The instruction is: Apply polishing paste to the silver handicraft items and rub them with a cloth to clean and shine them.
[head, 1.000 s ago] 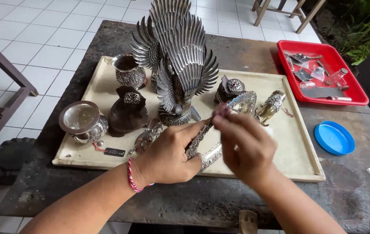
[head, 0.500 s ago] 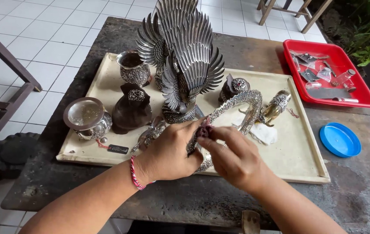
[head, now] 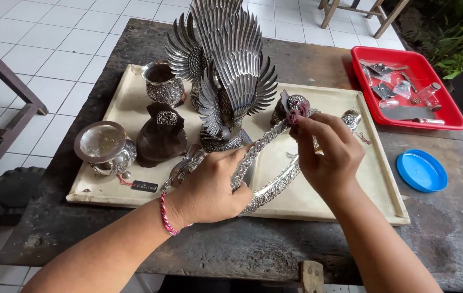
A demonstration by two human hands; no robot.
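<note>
Holding the silver hoop (head: 266,163) in my left hand (head: 209,190), I have that grip clamped round its lower curve, just above the tray (head: 383,201); my right hand (head: 326,152) has its fingers pinched together on a small dark wad (head: 298,110), pressed to the hoop's top end; to rub well I judge I should keep the left hand firm so the hoop cannot twist, work short strokes along the embossed band, and keep my elbow low; the winged bird statue (head: 231,70) stands just behind, its feathers near my knuckles, so a wide stroke could knock it; a lidded bowl (head: 104,149) and dark pot (head: 161,135) sit to the left, a red bin (head: 448,116) and blue lid (head: 421,171) on the table (head: 79,228) to the right.
</note>
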